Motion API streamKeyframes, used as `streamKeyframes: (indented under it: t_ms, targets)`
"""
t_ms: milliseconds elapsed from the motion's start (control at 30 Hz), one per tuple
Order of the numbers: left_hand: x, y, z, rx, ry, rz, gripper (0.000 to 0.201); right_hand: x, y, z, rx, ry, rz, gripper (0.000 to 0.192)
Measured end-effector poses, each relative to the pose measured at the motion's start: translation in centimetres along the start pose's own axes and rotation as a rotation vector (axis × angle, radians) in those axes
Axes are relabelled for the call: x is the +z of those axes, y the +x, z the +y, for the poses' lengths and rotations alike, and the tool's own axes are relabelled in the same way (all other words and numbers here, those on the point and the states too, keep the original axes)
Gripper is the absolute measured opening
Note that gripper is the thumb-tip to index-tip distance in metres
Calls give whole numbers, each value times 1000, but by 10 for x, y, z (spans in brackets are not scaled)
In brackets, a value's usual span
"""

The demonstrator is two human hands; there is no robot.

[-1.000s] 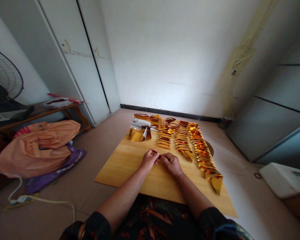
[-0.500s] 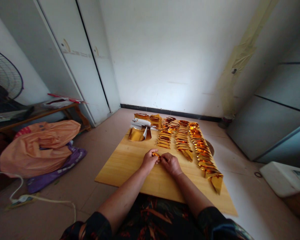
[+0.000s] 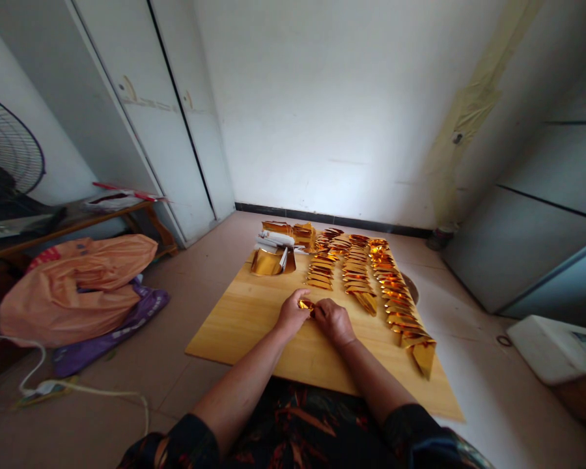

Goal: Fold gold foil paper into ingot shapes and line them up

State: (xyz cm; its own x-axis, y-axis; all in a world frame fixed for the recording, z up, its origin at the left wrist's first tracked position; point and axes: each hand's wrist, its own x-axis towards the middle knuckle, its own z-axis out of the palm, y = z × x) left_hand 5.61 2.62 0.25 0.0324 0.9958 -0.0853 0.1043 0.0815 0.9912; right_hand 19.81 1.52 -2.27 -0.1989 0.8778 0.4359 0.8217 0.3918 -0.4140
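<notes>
I can see my left hand [image 3: 293, 315] and right hand [image 3: 336, 322] pinched tight on a gold foil piece [image 3: 305, 304] over the wooden board [image 3: 239, 319]; too hard a squeeze could crumple it, imo.

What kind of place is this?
Probably a room in somebody's home: there's a tall cupboard, a fan at the left edge, and a wooden board with folded gold pieces on it.
</notes>
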Motion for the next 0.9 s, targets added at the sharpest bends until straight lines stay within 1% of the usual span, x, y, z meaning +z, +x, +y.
streamKeyframes:
  t_ms: [267, 433, 633, 733, 900]
  targets:
    - [-6, 5, -8, 14, 3, -37, 53, -5, 1, 0, 39, 15, -21, 19]
    - [-6, 6, -6, -20, -5, -53, 47, -6, -1, -2, 44, 63, 3, 15]
    - [-6, 7, -6, -53, -85, -53, 35, -8, -2, -1, 55, 67, 9, 17]
    - [-6, 7, -7, -43, -90, -48, 27, -6, -3, 2, 54, 81, 10, 17]
    - [-6, 4, -8, 4, -62, -79, 28, -2, -2, 4, 80, 71, 31, 17]
